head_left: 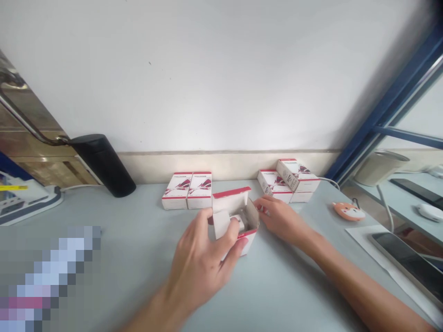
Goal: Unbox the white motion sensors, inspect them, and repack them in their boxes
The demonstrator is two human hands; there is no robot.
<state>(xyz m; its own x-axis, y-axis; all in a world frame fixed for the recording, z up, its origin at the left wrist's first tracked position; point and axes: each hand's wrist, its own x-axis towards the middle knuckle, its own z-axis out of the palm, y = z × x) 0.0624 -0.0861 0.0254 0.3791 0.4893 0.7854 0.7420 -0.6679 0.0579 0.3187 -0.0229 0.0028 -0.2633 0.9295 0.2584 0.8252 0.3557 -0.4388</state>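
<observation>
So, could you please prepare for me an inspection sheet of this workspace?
Surface: grey table; lower-left part pixelated.
Work items: open box with white item inside; two left boxes, partly stacked right boxes, all closed.
Clutter: black cylinder, orange-and-white animal-face item, phone on white sheet.
Hands: left hand grips the open box; right hand at its right side, contact unclear.
Cables: white cable behind right boxes, another cable farther left.
Surroundings: white wall, blue frame.

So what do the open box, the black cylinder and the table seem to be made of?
Open box: thin printed cardboard, judging by its folded flaps and creased edges.
Black cylinder: matte, perhaps coated metal or plastic; its even dark surface leaves that open.
Table: possibly laminate or painted board, as its grey top looks smooth and grainless.
</observation>
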